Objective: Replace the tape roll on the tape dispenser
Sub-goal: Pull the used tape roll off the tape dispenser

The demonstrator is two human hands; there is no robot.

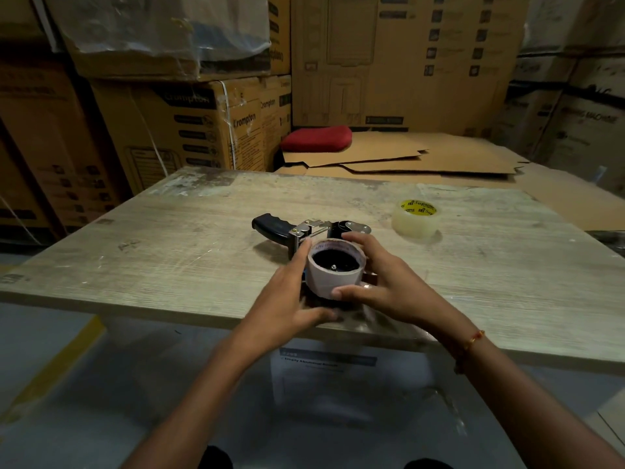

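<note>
While both hands, left hand and right hand, grasp the empty core on the tape dispenser, a "Supreme"-labelled tape roll lies well right on the bench.

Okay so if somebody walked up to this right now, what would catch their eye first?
Probably the two hands at the near edge of the table: the left hand and right hand wrap around a bare cardboard tape core on the tape dispenser, whose black handle points left. Next, the fresh clear tape roll with its yellow label, lying flat to the right. Behind, a red cushion rests on flattened cardboard.
</note>
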